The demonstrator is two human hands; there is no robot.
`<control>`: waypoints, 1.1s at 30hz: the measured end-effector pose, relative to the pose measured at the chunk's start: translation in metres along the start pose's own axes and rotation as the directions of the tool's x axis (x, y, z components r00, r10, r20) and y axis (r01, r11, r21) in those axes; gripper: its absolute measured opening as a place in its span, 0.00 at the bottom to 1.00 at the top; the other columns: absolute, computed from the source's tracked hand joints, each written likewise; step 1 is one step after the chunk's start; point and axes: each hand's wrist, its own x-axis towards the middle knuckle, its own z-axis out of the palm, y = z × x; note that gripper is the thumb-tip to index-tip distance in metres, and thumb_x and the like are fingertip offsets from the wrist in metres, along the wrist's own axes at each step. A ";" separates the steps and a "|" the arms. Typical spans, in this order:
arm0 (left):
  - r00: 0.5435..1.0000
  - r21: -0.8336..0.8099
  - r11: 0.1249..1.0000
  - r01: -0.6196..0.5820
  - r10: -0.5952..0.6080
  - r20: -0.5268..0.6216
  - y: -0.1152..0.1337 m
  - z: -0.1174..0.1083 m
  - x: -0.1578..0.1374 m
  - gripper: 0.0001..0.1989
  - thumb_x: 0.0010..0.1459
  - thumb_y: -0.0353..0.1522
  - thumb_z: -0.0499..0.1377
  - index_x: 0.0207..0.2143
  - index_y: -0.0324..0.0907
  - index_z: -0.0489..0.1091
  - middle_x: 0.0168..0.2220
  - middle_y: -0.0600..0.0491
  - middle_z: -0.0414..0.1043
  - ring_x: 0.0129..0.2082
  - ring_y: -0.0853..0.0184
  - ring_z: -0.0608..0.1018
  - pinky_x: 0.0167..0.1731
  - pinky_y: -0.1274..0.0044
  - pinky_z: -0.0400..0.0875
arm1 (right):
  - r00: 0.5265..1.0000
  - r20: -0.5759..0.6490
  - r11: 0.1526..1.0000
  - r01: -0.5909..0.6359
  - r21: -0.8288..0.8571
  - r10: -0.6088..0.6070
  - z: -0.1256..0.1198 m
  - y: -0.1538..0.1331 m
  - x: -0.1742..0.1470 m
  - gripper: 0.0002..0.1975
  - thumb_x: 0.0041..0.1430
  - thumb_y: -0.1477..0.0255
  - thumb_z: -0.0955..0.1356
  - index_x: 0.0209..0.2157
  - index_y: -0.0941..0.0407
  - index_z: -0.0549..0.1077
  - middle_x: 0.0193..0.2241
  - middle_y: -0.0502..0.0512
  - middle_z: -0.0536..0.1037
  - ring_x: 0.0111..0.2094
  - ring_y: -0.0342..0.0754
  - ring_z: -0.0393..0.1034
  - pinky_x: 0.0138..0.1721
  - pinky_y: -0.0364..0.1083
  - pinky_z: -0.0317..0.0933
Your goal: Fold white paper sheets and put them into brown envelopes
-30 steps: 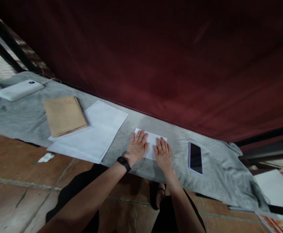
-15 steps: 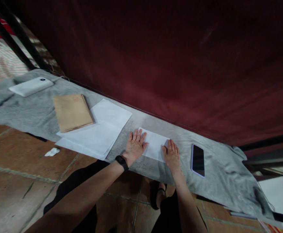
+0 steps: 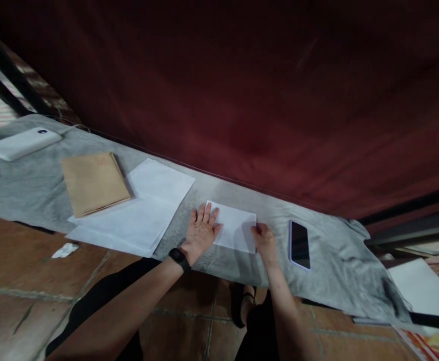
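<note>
A folded sheet of white paper [image 3: 236, 225] lies flat on the grey cloth in front of me. My left hand [image 3: 201, 229], with a black band on the wrist, rests on its left edge with the fingers spread. At the paper's right edge my right hand [image 3: 265, 241] is closed, thumb and curled fingers pinching that edge. The fingertips of the right hand are partly hidden. Left of my hands lie larger white sheets [image 3: 155, 200], partly covered by a stack of brown envelopes [image 3: 95, 183].
A phone [image 3: 299, 244] lies face up to the right of my right hand. Far left is a white device [image 3: 21, 144] with a cable. The grey cloth [image 3: 339, 260] covers a narrow bench, and a dark red curtain [image 3: 219, 100] hangs behind it. A crumpled tissue [image 3: 65, 250] is on the tiles.
My right hand has gone from lying flat with fingers extended to curled fingers at the paper's right edge. The left hand stays spread on the paper. The view has shifted slightly.
</note>
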 end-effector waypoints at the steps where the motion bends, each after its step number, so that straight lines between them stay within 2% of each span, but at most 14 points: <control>1: 1.000 -0.003 1.000 0.000 0.000 -0.001 0.000 0.000 0.000 0.29 0.69 0.41 0.48 0.69 0.42 0.57 0.72 0.41 0.49 0.72 0.49 0.55 0.68 0.53 0.46 | 1.000 0.010 0.998 -0.018 0.058 0.018 0.000 0.000 0.001 0.13 0.61 0.64 0.64 0.40 0.55 0.77 0.34 0.59 0.82 0.38 0.54 0.77 0.38 0.47 0.66; 4: 1.000 -0.010 1.000 -0.006 0.006 -0.013 -0.002 0.001 0.001 0.29 0.69 0.41 0.48 0.69 0.41 0.57 0.72 0.39 0.50 0.71 0.48 0.55 0.67 0.52 0.47 | 0.998 0.050 0.983 -0.044 0.179 0.036 0.000 0.001 0.005 0.10 0.56 0.65 0.65 0.30 0.54 0.76 0.27 0.55 0.80 0.32 0.52 0.75 0.33 0.46 0.64; 8: 1.000 -0.013 1.000 -0.005 0.005 -0.029 -0.002 -0.002 0.001 0.29 0.68 0.40 0.49 0.68 0.41 0.59 0.71 0.39 0.53 0.71 0.48 0.57 0.67 0.53 0.49 | 0.997 0.074 0.968 -0.038 0.249 0.020 0.002 0.002 0.009 0.11 0.51 0.63 0.66 0.20 0.53 0.69 0.18 0.48 0.72 0.25 0.47 0.69 0.27 0.43 0.59; 11: 0.999 -0.083 0.996 0.015 -0.019 -0.043 -0.004 -0.010 0.004 0.29 0.68 0.38 0.50 0.68 0.38 0.58 0.70 0.38 0.56 0.70 0.49 0.60 0.67 0.56 0.51 | 0.997 0.075 0.944 -0.035 0.327 0.011 0.003 0.003 0.012 0.13 0.50 0.60 0.66 0.19 0.52 0.65 0.17 0.46 0.69 0.24 0.46 0.65 0.26 0.43 0.58; 14: 0.990 -0.316 0.942 0.116 -0.134 -0.036 -0.013 -0.021 0.014 0.34 0.65 0.38 0.54 0.70 0.35 0.52 0.64 0.36 0.66 0.63 0.51 0.70 0.62 0.60 0.61 | 0.997 0.075 0.905 -0.034 0.425 0.002 0.001 0.000 0.015 0.15 0.50 0.55 0.65 0.23 0.52 0.65 0.20 0.48 0.71 0.25 0.46 0.66 0.27 0.44 0.61; 16: 0.963 -0.562 0.794 0.230 -0.269 0.014 -0.020 -0.028 0.023 0.40 0.62 0.39 0.57 0.71 0.35 0.46 0.57 0.38 0.74 0.53 0.54 0.78 0.54 0.65 0.71 | 0.998 0.068 0.873 -0.028 0.487 -0.006 -0.002 -0.004 0.016 0.17 0.52 0.53 0.64 0.26 0.53 0.66 0.23 0.51 0.74 0.27 0.47 0.69 0.29 0.45 0.64; 18: 0.937 -0.787 0.547 0.285 -0.331 0.109 -0.027 -0.033 0.031 0.41 0.59 0.37 0.58 0.70 0.36 0.48 0.50 0.42 0.78 0.44 0.59 0.82 0.44 0.69 0.75 | 0.999 0.052 0.844 -0.015 0.536 -0.016 -0.006 -0.009 0.016 0.18 0.54 0.52 0.63 0.29 0.53 0.68 0.26 0.53 0.76 0.29 0.49 0.71 0.32 0.46 0.67; 20: 0.941 -0.907 0.325 0.269 -0.290 0.175 -0.032 -0.038 0.036 0.34 0.56 0.38 0.59 0.64 0.37 0.61 0.45 0.46 0.80 0.39 0.60 0.82 0.40 0.70 0.76 | 0.999 0.034 0.810 0.013 0.586 -0.040 -0.010 -0.015 0.016 0.18 0.56 0.52 0.64 0.32 0.53 0.69 0.29 0.55 0.78 0.33 0.51 0.73 0.36 0.48 0.69; 22: 0.954 -0.942 0.257 0.218 -0.261 0.149 -0.036 -0.043 0.038 0.23 0.54 0.40 0.61 0.50 0.37 0.73 0.39 0.49 0.81 0.37 0.59 0.81 0.39 0.70 0.76 | 0.997 0.009 0.775 0.049 0.630 -0.070 -0.015 -0.020 0.015 0.16 0.57 0.55 0.65 0.35 0.54 0.72 0.32 0.56 0.80 0.36 0.52 0.74 0.40 0.49 0.69; 24: 0.957 -0.940 0.318 0.125 -0.287 0.030 -0.038 -0.049 0.038 0.15 0.52 0.40 0.63 0.38 0.40 0.76 0.38 0.50 0.80 0.39 0.58 0.81 0.43 0.68 0.75 | 0.995 -0.018 0.754 0.083 0.651 -0.094 -0.020 -0.023 0.015 0.14 0.57 0.59 0.66 0.35 0.54 0.74 0.36 0.58 0.81 0.40 0.53 0.75 0.43 0.50 0.69; 27: 0.967 -0.874 0.485 -0.035 -0.203 -0.152 -0.044 -0.055 0.036 0.07 0.51 0.36 0.63 0.33 0.43 0.76 0.43 0.49 0.80 0.46 0.58 0.79 0.52 0.66 0.72 | 0.991 -0.034 0.765 0.121 0.633 -0.129 -0.027 -0.023 0.016 0.10 0.57 0.64 0.65 0.31 0.54 0.74 0.44 0.60 0.81 0.47 0.55 0.75 0.49 0.52 0.68; 29: 0.978 -0.793 0.599 -0.111 -0.074 -0.193 -0.051 -0.056 0.034 0.04 0.52 0.32 0.62 0.32 0.44 0.75 0.46 0.49 0.79 0.50 0.58 0.77 0.55 0.65 0.70 | 0.987 -0.036 0.805 0.151 0.574 -0.159 -0.028 -0.021 0.015 0.08 0.56 0.67 0.65 0.28 0.53 0.74 0.46 0.59 0.81 0.50 0.55 0.74 0.52 0.53 0.66; 31: 0.975 -0.695 0.686 -0.213 0.100 -0.201 -0.058 -0.054 0.030 0.06 0.54 0.28 0.59 0.34 0.44 0.75 0.49 0.49 0.78 0.53 0.58 0.76 0.56 0.64 0.70 | 0.977 -0.043 0.843 0.201 0.499 -0.208 -0.027 -0.017 0.014 0.07 0.56 0.71 0.64 0.27 0.53 0.73 0.46 0.58 0.81 0.51 0.53 0.74 0.55 0.53 0.64; 33: 0.933 -0.614 0.703 -0.359 0.296 -0.206 -0.065 -0.049 0.026 0.11 0.55 0.24 0.56 0.37 0.44 0.75 0.51 0.49 0.77 0.56 0.59 0.75 0.58 0.64 0.69 | 0.961 -0.039 0.847 0.261 0.463 -0.275 -0.023 -0.012 0.011 0.08 0.55 0.73 0.64 0.27 0.52 0.74 0.45 0.56 0.82 0.51 0.52 0.74 0.55 0.52 0.64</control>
